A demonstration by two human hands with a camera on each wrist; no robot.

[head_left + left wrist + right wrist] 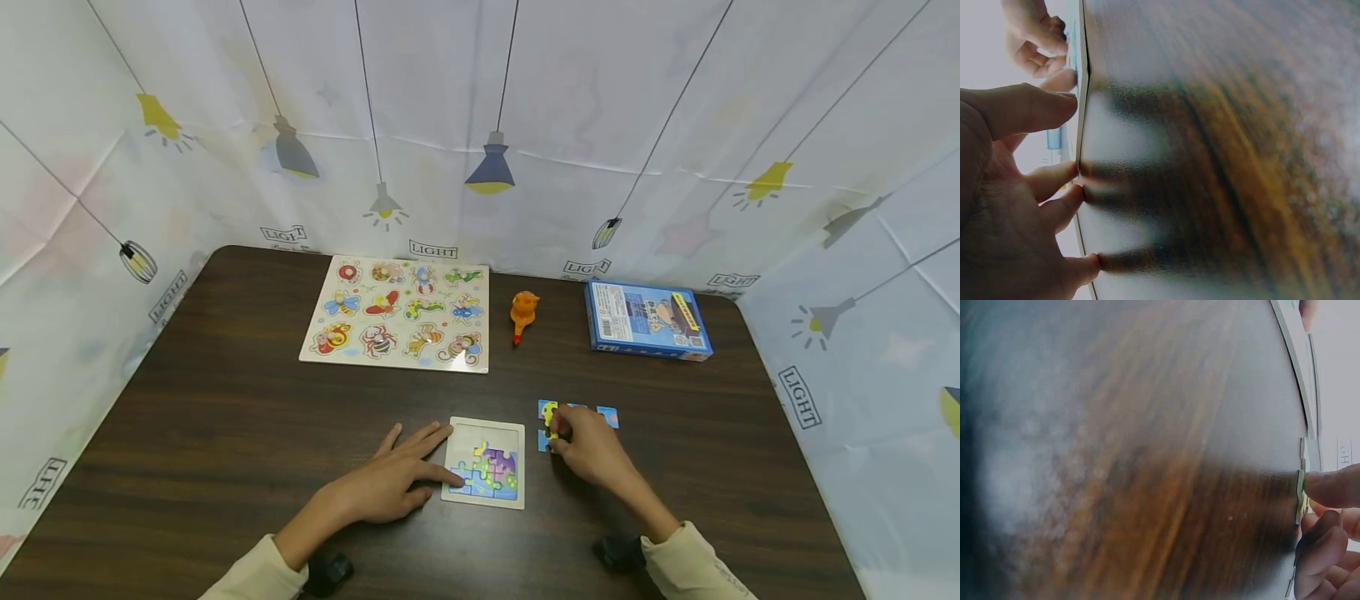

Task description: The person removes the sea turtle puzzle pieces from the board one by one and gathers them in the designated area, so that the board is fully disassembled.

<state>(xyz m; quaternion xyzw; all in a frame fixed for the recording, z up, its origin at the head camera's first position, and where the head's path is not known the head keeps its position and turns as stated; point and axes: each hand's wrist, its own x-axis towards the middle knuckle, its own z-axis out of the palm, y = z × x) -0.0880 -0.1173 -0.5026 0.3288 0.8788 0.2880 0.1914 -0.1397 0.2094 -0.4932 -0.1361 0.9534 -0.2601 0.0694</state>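
A small square puzzle tray (461,427) lies on the dark table, its lower part filled with joined blue, green and purple pieces (495,475). My left hand (386,487) is spread at the tray's left side, one fingertip resting on a piece at lower left; the left wrist view shows its fingers (1054,181) along the tray's edge. To the right of the tray, my right hand (592,446) pinches a yellow puzzle piece (552,421) among loose pieces (608,416). The right wrist view shows the thumb (1334,487) against a thin piece (1300,497).
Behind the tray lies a board with insect pictures (397,312). An orange toy figure (523,311) and a blue box (648,320) are at the back, near the printed curtain (435,125). Black wrist devices (328,575) are by both sleeves.
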